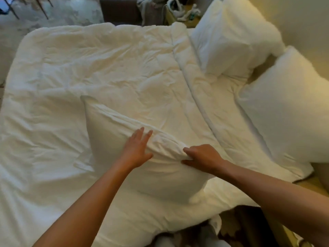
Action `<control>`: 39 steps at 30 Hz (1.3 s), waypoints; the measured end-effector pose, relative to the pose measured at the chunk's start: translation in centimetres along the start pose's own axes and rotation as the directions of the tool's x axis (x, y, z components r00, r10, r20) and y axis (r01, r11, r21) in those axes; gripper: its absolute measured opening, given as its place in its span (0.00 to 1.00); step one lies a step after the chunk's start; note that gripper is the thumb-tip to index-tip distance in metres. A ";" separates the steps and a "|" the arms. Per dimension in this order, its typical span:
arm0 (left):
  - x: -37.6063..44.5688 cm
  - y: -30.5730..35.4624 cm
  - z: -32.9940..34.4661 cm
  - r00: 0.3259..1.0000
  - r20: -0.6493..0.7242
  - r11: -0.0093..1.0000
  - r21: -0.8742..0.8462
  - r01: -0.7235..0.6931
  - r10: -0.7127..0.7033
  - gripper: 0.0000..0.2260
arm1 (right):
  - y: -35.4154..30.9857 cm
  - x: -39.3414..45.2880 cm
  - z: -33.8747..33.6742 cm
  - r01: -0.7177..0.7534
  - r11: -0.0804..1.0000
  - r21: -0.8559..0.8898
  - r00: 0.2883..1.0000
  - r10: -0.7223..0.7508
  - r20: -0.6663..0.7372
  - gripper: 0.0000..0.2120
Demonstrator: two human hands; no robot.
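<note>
My L hand (138, 148) flat, fingers straight, pinning pillow (160, 179) on duvet (106, 68) close to me; R hand (203, 157) pinches its bunched edge, prob. to tug the case smooth.

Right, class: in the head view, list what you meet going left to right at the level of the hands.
The held pillow (its left end) → left hand → right hand → turned-down duvet band → large white pillow.
</note>
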State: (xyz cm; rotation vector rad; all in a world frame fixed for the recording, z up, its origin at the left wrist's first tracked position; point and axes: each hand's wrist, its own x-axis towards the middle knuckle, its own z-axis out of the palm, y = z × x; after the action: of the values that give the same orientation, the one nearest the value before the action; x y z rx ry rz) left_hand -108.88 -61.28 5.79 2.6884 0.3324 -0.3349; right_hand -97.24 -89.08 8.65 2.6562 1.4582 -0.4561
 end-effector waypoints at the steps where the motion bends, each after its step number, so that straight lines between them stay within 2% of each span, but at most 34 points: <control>1: 0.4 2.7 0.7 0.998 0.048 0.999 0.036 -0.041 0.039 0.43 | 1.9 -2.2 -0.2 0.001 1.000 -0.022 1.000 -0.002 -0.011 0.18; 4: 1.3 10.1 2.4 0.987 0.127 0.991 0.080 -0.110 0.099 0.39 | 7.5 -8.1 -0.9 0.019 0.993 -0.115 0.994 -0.031 -0.108 0.17; 8: 2.5 17.7 3.3 0.981 0.133 0.982 0.107 -0.156 0.141 0.37 | 14.9 -14.4 -2.6 -0.029 0.978 -0.204 0.967 -0.025 -0.255 0.14; 13: 4.9 26.9 4.6 0.986 0.097 0.984 0.105 -0.147 0.137 0.38 | 24.8 -21.5 -2.9 -0.116 0.984 -0.137 0.931 0.059 -0.361 0.12; 17: 7.4 34.0 8.4 0.979 0.143 0.979 0.124 -0.162 0.144 0.37 | 32.7 -27.6 0.9 -0.246 0.968 0.044 0.910 0.246 -0.334 0.13; 20: 8.7 38.1 11.7 0.963 0.250 0.971 0.186 -0.151 0.102 0.37 | 36.7 -31.3 6.1 -0.446 0.885 0.131 0.882 0.460 -0.105 0.16; 22: 9.1 39.9 13.4 0.945 0.316 0.964 0.218 -0.155 0.080 0.38 | 37.9 -32.7 9.5 -0.558 0.820 0.123 0.828 0.560 0.021 0.19; 24: 9.5 41.2 14.3 0.943 0.327 0.955 0.258 -0.148 0.058 0.38 | 38.3 -33.0 11.5 -0.604 0.774 0.189 0.793 0.608 0.040 0.23; 29: 10.1 41.3 13.9 0.953 0.304 0.967 0.242 -0.082 0.005 0.36 | 36.9 -30.2 11.9 -0.488 0.805 0.336 0.837 0.542 -0.082 0.38; 32: 10.4 41.1 13.3 0.949 0.315 0.967 0.239 -0.086 0.007 0.34 | 35.5 -26.9 11.3 -0.448 0.782 0.433 0.854 0.518 -0.052 0.43; 35: 10.6 41.2 13.2 0.938 0.348 0.965 0.241 -0.100 0.010 0.31 | 34.1 -24.1 10.9 -0.453 0.760 0.466 0.864 0.504 0.017 0.44; 39: 11.4 40.5 13.0 0.935 0.353 0.962 0.239 -0.132 0.041 0.27 | 32.2 -22.8 10.9 -0.525 0.755 0.394 0.830 0.556 0.041 0.38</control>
State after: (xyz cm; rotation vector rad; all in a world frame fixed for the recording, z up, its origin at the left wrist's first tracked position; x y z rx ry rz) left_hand -89.16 -100.69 5.90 2.8107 0.0653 -0.8638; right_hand -84.26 -127.45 2.60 3.2556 0.5654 -0.6376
